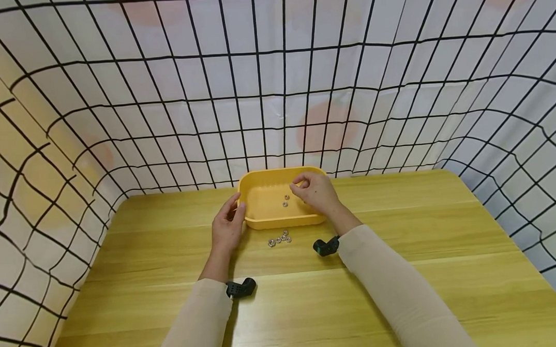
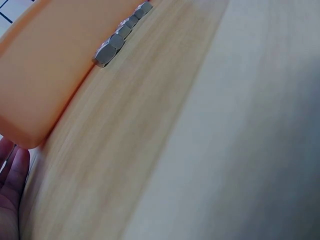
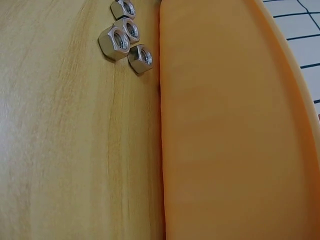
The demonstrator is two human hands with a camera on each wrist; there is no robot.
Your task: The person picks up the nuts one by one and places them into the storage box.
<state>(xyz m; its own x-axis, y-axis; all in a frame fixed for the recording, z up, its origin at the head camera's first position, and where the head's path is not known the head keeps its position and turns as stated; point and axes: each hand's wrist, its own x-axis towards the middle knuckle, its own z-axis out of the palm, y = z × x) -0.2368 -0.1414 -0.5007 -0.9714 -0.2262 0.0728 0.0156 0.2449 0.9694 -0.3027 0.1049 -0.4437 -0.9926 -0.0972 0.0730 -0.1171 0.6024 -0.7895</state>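
Note:
A yellow plastic tray (image 1: 261, 223) stands at the back of the table. My left hand (image 1: 226, 230) rests at its left end, thumb and fingertips touching the outer wall. In the left wrist view, that hand's fingers (image 2: 17, 170) lie beside the tray's corner. Over the tray's right half is my right hand (image 1: 317, 192), fingers bent, thumb and index tips close together; I cannot tell whether a nut is between them. Inside the tray lie a metal hex nut (image 1: 287, 197) and a second nut (image 1: 285, 204). Several nuts (image 3: 115, 42) sit grouped on the table before the tray's front wall.
The wood-grain table (image 1: 284, 308) spreads in front of the tray. A black grid net (image 1: 284, 95) over pale cloth rises behind the tray and along both sides. Each wrist bears a small black camera; the right one (image 1: 326, 247) is above the table, right of the nuts.

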